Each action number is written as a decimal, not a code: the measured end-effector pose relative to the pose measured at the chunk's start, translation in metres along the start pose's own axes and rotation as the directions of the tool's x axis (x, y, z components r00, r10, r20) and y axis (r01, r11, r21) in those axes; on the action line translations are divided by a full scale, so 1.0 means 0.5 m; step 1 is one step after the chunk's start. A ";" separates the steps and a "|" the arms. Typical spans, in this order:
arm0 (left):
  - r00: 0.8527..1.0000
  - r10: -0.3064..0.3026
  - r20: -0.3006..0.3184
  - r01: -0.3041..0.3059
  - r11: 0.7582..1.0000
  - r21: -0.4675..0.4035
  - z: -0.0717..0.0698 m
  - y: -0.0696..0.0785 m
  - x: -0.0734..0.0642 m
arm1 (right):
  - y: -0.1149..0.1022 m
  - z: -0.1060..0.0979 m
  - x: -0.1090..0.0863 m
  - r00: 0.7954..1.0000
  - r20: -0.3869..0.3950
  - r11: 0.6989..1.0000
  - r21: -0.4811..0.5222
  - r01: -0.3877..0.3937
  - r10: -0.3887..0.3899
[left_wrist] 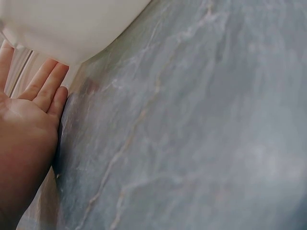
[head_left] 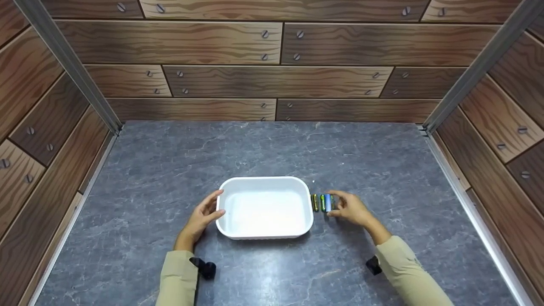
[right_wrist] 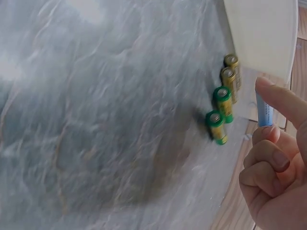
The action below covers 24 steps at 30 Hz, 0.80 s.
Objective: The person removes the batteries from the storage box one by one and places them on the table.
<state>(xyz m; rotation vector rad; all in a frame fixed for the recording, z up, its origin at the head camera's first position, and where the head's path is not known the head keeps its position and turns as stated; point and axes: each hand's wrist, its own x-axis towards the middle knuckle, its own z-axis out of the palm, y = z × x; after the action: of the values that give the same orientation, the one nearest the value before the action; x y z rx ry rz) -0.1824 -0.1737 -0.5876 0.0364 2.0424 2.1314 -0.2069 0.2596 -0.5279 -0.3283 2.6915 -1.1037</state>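
A white rectangular dish (head_left: pixel 264 231) stands on the grey marbled table. At its left end my left hand (head_left: pixel 203 217) holds the rim, thumb and index finger over the edge. In the left wrist view the other fingers (left_wrist: pixel 53 84) reach out against the outside of the dish (left_wrist: pixel 72 28). My right hand (head_left: pixel 350 208) pinches a blue battery (right_wrist: pixel 264 111) by its ends, between thumb and index finger, above the standing row. Beside the dish's right end are green batteries (right_wrist: pixel 223 103) and gold batteries (right_wrist: pixel 229 76), partly hidden in the head view by the blue one.
Wood-patterned walls (head_left: pixel 221 80) close off the back and both sides, with grey metal posts (head_left: pixel 76 63) at the corners. A metal rail (head_left: pixel 476 216) runs along the right edge of the table (head_left: pixel 170 161). Each wrist carries a black camera (head_left: pixel 206 268).
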 end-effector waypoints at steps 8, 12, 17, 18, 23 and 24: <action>1.000 0.005 0.007 -0.005 1.000 -0.013 -0.001 -0.001 -0.001 | 0.028 -0.013 0.000 1.000 -0.010 0.999 -0.046 -0.017 0.017; 1.000 0.009 0.009 -0.009 1.000 -0.018 -0.001 -0.002 -0.001 | 0.035 -0.017 0.002 0.999 -0.016 0.998 -0.051 -0.031 0.030; 1.000 -0.014 0.001 0.014 1.000 0.002 -0.001 -0.001 -0.001 | 0.041 -0.022 0.005 0.999 -0.018 0.997 -0.067 -0.045 0.043; 1.000 -0.018 -0.001 0.018 1.000 0.005 -0.002 -0.001 -0.001 | 0.043 -0.022 0.005 0.999 -0.019 0.996 -0.069 -0.050 0.049; 1.000 -0.021 0.002 0.021 1.000 0.003 -0.002 -0.001 0.001 | 0.050 -0.024 0.008 0.998 -0.005 0.996 -0.062 -0.069 0.069; 1.000 -0.019 0.002 0.019 1.000 0.001 -0.002 -0.001 0.001 | 0.052 -0.025 0.008 0.998 0.002 0.996 -0.060 -0.070 0.071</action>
<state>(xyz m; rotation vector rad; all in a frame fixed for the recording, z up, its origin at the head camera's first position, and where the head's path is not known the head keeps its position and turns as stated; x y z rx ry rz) -0.1830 -0.1744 -0.5881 0.0201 2.0349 2.1180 -0.2175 0.2847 -0.5383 -0.2432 2.7142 -1.0030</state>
